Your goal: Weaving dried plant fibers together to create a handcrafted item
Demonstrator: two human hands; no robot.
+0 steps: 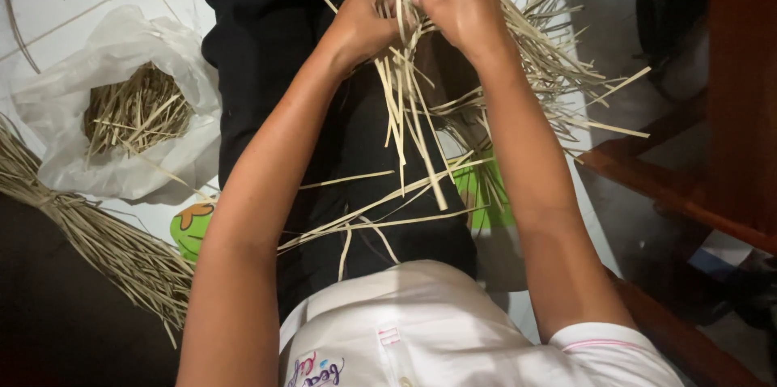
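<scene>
Pinching at the top centre of the frame, our left hand (pixel 360 23) and right hand (pixel 457 2) are both closed on the pale, flat dried-leaf strips (pixel 413 120), fingers curled in among the crossing ends. From that hold the strips fan out to the upper right and hang down over our black-trousered lap (pixel 340 136), loose ends splaying. We judge them light, dry and springy along their length but easy to crease or split, so they are best held near where they cross, flat between fingertips. Farther out, at left, a translucent white plastic bag (pixel 57 112) holds more cut strips, and a tied bundle of long tan straw (pixel 105 241) lies at lower left. Reddish-brown wooden furniture (pixel 728 112) stands at right.
</scene>
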